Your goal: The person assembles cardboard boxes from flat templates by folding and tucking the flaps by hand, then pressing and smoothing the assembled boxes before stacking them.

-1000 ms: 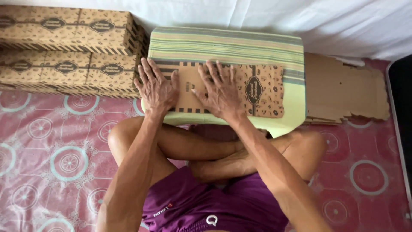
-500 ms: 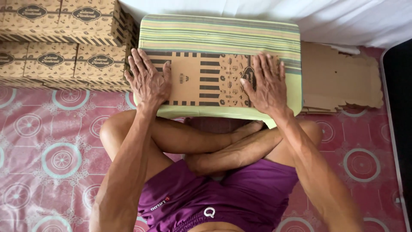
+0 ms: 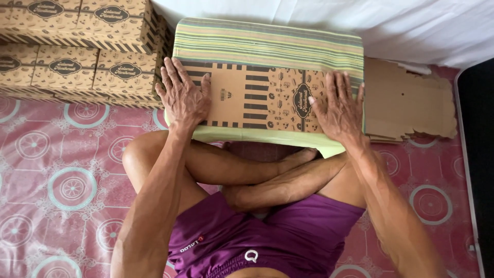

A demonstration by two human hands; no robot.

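Note:
A flat, unfolded brown cardboard box blank (image 3: 257, 98) with dark printed patterns lies on a striped green cushion (image 3: 267, 44) in front of my crossed legs. My left hand (image 3: 182, 95) presses flat on the blank's left end, fingers spread. Flat on the blank's right end rests my right hand (image 3: 339, 110), beside an oval printed label. Neither hand grips anything.
Stacks of assembled brown printed boxes (image 3: 77, 46) stand at the far left. A pile of flat plain cardboard blanks (image 3: 406, 103) lies to the right of the cushion. A pink patterned mat (image 3: 62, 185) covers the floor. White cloth (image 3: 411, 25) hangs behind.
My hands have slid apart along the blank, from its middle out to its left and right ends. The blank now lies flattened out wide on the cushion.

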